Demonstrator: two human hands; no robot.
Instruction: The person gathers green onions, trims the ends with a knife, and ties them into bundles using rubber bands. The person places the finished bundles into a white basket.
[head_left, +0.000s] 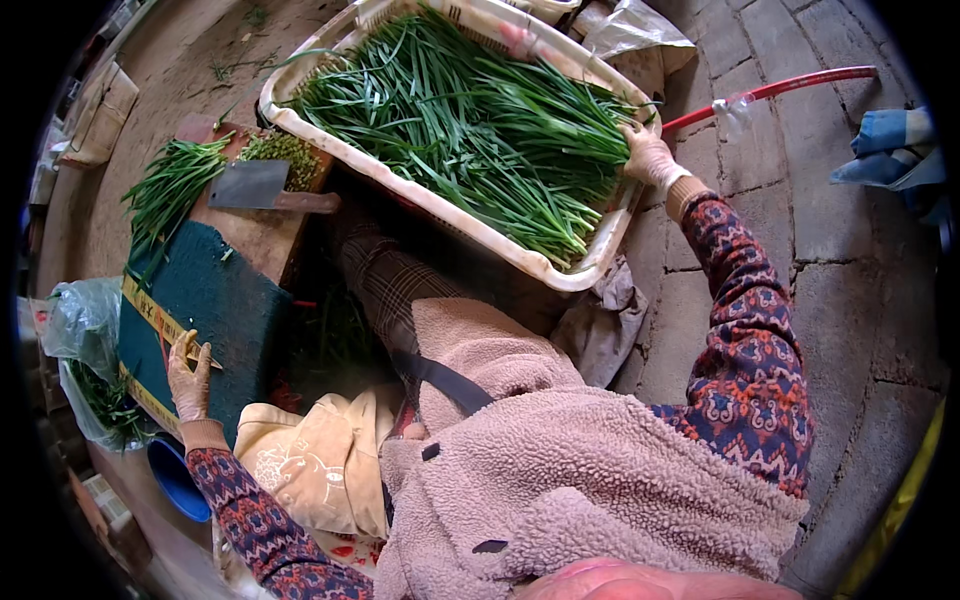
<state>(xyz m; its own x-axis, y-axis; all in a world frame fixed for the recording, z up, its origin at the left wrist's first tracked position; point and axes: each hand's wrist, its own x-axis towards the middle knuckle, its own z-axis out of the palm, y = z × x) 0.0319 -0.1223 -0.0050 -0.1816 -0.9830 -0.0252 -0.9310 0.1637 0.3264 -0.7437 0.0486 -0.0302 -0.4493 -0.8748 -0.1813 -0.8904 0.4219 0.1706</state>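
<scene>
A wide pale plastic crate (450, 214) holds many long green garlic chives (442, 97). At its right end, my gloved right hand (649, 156) grips the stem ends of a bunch of chives. My gloved left hand (191, 375) is over a green-covered board (217, 300), at a yellow printed strip (161, 319) that passes under its fingers; whether it holds the strip I cannot tell. A cleaver (251, 184) with a wooden handle lies on a wooden cutting board (251, 236), beside chopped green pieces (289, 154) and a small bunch of chives (176, 180).
A clear plastic bag (86, 322) with greens is at the left, near a blue container (178, 480). A tan cloth bag (322, 465) lies by my lap. Grey cloth (607, 322) is below the crate. A red hose (780, 88) crosses the paving; blue cloth (892, 146) lies far right.
</scene>
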